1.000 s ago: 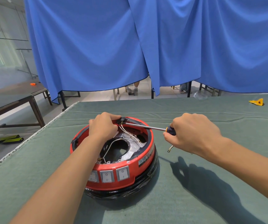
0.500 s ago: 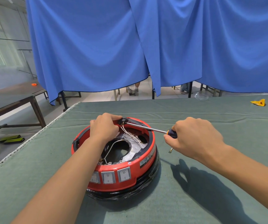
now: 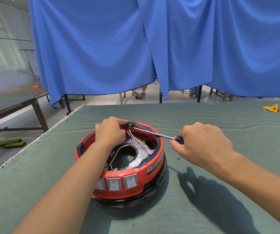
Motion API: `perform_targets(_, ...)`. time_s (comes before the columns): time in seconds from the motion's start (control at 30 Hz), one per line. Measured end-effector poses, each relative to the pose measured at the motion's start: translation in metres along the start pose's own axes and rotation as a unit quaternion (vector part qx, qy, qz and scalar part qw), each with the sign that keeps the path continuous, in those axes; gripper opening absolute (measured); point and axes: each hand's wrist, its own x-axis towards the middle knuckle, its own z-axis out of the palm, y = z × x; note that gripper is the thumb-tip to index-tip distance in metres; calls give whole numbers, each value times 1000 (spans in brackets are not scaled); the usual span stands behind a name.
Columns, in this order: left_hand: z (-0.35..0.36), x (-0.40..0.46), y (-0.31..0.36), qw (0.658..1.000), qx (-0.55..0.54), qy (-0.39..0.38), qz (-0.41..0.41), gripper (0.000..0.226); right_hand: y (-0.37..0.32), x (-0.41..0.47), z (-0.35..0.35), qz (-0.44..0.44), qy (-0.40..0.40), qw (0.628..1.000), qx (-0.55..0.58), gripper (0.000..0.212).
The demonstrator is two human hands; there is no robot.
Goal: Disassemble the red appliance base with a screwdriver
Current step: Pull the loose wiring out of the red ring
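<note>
Nearest the viewer, the round red plastic appliance base (image 3: 132, 176) with its three grey rocker switches (image 3: 114, 184) is seen resting on the green cloth-covered table (image 3: 203, 208), its open top showing white wires (image 3: 136, 137) over a silvery inner plate. Just right of it, the right hand (image 3: 201, 147) is curled tightly round the dark blue handle of the steel-shafted screwdriver (image 3: 154, 134). The shaft's long axis is laid low across the far rim, running leftward and slightly away from that hand. Farther on, the tip is met by a small black part (image 3: 130, 124) at the far rim, which is pinched by the left hand (image 3: 109, 132), the nearer hand to it. Whether the tip is seated in a screw cannot be told.
</note>
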Motion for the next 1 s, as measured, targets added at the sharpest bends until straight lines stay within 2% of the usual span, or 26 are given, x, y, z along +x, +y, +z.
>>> perform_targets(0.33, 1, 4, -1, 1000, -3, -10, -9, 47, 9, 5, 1, -41, 5, 999, -19, 45)
perform_targets(0.8, -3, -1, 4, 1000, 6, -20, -14, 49, 16, 2, 1, -81, 18, 995, -51, 39)
perform_targets(1.0, -3, -3, 2, 1000, 0, -16, -7, 50, 19, -6, -4, -37, 7, 998, -49, 39)
